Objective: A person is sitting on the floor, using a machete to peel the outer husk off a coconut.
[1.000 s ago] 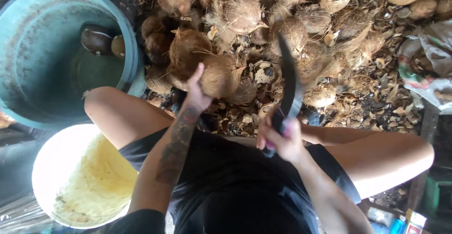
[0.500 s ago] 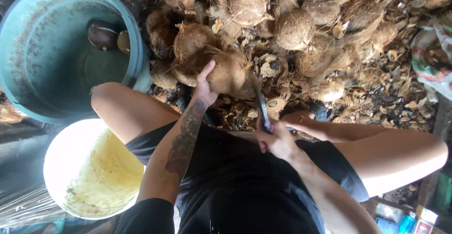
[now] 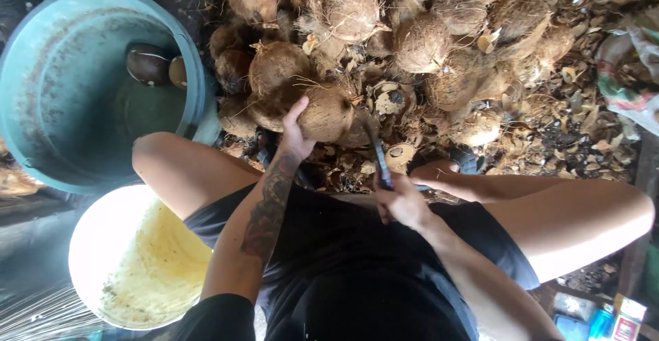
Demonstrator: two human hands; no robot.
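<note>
My left hand (image 3: 294,133) grips a brown, fibrous coconut (image 3: 325,112) held just above my knees. My right hand (image 3: 401,202) is closed around the handle of a dark, broad-bladed knife (image 3: 376,150). The blade points up and away from me, and its tip reaches the right underside of the held coconut. A tattoo runs along my left forearm. I sit with bare knees spread, wearing black shorts.
A big heap of husked coconuts (image 3: 419,39) and shell scraps (image 3: 549,135) fills the ground ahead. A teal tub (image 3: 41,80) at left holds water and a dark shell piece (image 3: 147,63). Below it stands a white bucket (image 3: 103,231) stained yellow. Cloth bags (image 3: 628,73) lie at right.
A second ago the knife was raised high over the pile. It came down, and its blade now rests against the coconut that my left hand keeps holding.
</note>
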